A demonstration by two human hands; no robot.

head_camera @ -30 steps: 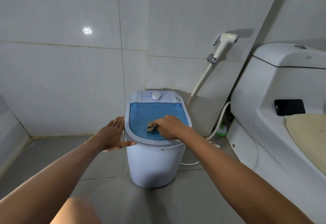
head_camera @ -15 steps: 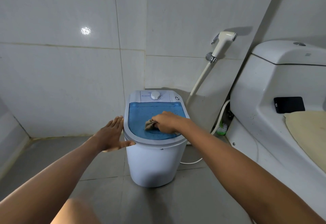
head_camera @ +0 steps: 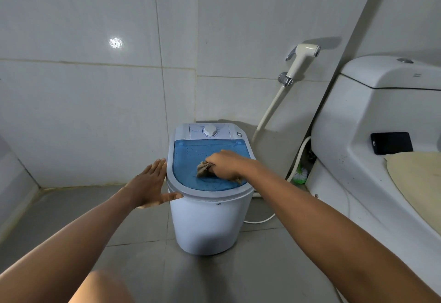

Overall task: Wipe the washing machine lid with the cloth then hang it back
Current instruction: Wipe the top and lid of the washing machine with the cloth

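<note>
A small white washing machine (head_camera: 205, 226) stands on the grey floor in the corner, with a blue see-through lid (head_camera: 188, 159) and a white dial at the back. My right hand (head_camera: 224, 163) rests on the middle of the lid, shut on a crumpled brownish cloth (head_camera: 202, 168) that pokes out to the left of my fingers. My left hand (head_camera: 149, 184) lies flat with fingers apart against the machine's left rim, thumb on the front edge.
A white toilet (head_camera: 372, 121) with a beige seat cover fills the right side; a black phone (head_camera: 391, 143) lies on it. A bidet sprayer (head_camera: 301, 60) hangs on the tiled wall behind, its hose running down. A white cable lies on the floor.
My right hand with the cloth has slid slightly to the left and back across the lid. My left hand stays against the rim.
</note>
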